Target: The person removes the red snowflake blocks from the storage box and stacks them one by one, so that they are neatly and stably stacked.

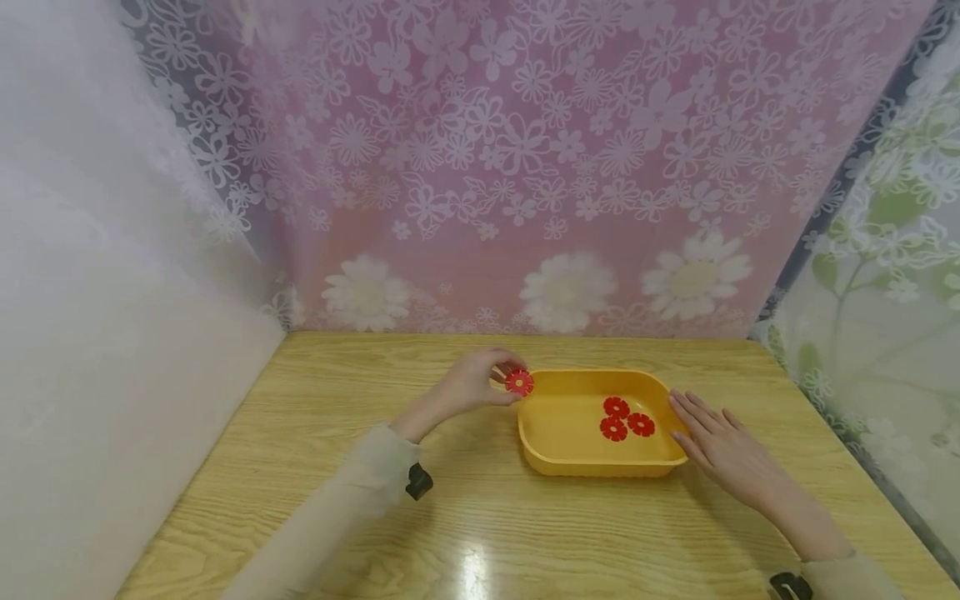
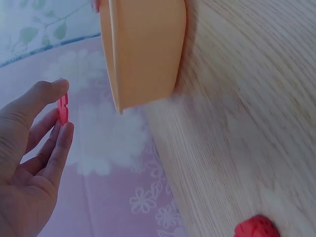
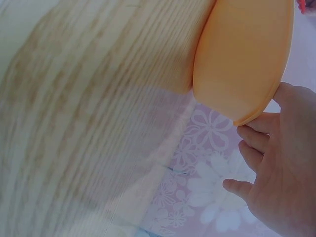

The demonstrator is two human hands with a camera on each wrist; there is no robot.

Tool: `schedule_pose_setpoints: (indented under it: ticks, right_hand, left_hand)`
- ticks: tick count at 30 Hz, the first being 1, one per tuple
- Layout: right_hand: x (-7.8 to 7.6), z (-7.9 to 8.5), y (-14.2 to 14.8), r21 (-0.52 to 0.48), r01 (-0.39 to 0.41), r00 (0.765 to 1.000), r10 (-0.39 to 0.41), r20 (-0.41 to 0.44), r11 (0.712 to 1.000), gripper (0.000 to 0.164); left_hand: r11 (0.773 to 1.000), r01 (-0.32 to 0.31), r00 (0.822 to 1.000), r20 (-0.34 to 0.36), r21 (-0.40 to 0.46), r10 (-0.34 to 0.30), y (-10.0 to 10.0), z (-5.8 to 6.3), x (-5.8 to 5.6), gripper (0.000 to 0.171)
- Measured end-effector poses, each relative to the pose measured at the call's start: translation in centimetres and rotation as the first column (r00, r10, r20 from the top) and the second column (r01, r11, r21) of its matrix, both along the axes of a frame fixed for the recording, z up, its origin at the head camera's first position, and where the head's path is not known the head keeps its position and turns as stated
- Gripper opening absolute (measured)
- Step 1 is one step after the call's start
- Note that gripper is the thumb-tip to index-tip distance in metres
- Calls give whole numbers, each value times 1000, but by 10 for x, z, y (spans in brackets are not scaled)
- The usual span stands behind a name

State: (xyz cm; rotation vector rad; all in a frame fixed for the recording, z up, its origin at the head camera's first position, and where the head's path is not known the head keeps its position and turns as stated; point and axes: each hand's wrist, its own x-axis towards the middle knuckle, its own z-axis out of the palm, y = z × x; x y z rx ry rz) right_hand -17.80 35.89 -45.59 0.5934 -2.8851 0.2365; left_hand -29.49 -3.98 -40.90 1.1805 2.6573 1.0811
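Observation:
My left hand (image 1: pixel 468 382) pinches a red notched disc (image 1: pixel 519 382) between thumb and fingertips, at the left rim of a yellow plastic basin (image 1: pixel 570 461). Seen edge-on in the left wrist view, the red disc (image 2: pixel 63 109) is thin and slotted. Inside the basin, toward its right half, 3 more red notched discs (image 1: pixel 614 429) lie close together. My right hand (image 1: pixel 731 454) rests on the basin's right end with its fingers fairly straight. In the right wrist view, the thumb and fingers of the right hand (image 3: pixel 291 153) touch the basin's rim (image 3: pixel 274 101).
The basin stands on a wood-grain table (image 1: pixel 337 533). A red object (image 2: pixel 256 227) lies on the tabletop at the lower edge of the left wrist view, partly cut off. Behind the table hangs a pink flowered curtain (image 1: pixel 465 275); pale walls flank both sides.

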Motion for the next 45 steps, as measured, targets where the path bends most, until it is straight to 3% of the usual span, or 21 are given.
schedule_pose_setpoints:
  ticks: [7,15,28,34,45]
  right_hand:
    - [1,-4,0,-3,-14,999,14,-35,1000,60]
    - [1,-4,0,-6,-15,999,14,-35,1000,60]
    - [-1,-5,2,-3,-28,998,28,-48,1000,61]
    - [0,-4,1,-2,-28,998,28,-49,1000,61]
    - [0,-3,1,-4,-23,999,23,-32,1000,61]
  left_hand:
    - [999,-42,999,-14,10,42,-23,-1,-2,42]
    - [993,-115,993,-10,8,115,-51,-11,-4,42]
    - [970,-243,970,3,15,243,-101,-24,-2,40]
    - [958,-287,958,8,20,287,-114,-27,1,38]
    - [954,-299,954,33,-12,299,-128,-38,7,39]
